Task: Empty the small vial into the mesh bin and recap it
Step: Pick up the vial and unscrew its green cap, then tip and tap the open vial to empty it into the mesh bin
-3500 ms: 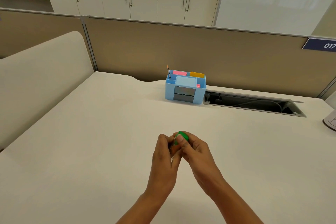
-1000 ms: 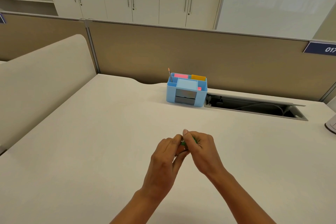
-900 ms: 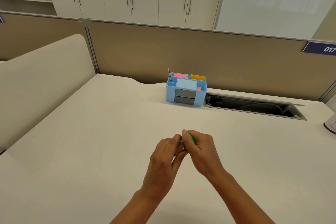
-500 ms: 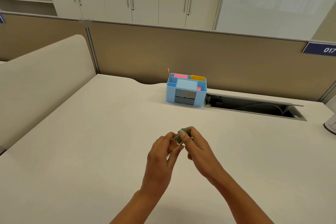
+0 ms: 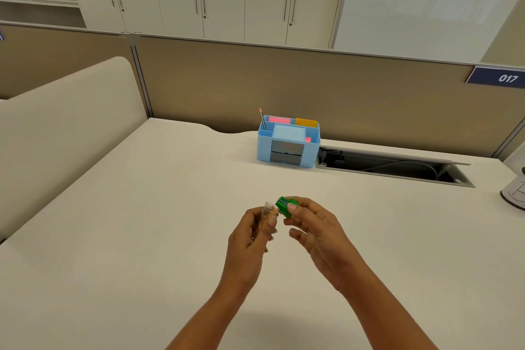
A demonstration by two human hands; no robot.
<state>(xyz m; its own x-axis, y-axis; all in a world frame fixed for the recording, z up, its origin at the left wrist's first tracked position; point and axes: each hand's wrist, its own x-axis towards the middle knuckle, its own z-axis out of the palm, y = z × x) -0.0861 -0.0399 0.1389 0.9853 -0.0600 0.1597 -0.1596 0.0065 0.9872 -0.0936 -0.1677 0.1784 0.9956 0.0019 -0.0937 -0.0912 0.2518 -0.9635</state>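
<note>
Here the left hand (image 5: 250,239) grips the small clear vial (image 5: 267,209) upright above the tabletop (image 5: 142,221), its mouth uncovered. Just beside it, the right hand (image 5: 315,231) pinches the green cap (image 5: 285,204) between thumb and fingertips, off the vial.

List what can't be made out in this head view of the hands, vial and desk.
- Vial contents: the left hand wraps most of it, and the glass is too small to read.
- Green cap inside: partly covered by the right hand grip.
- Mesh bin: none shows in this view.
- Blue organizer drawers: too small to tell what they hold.
- White object at right: cut off by the edge.
</note>
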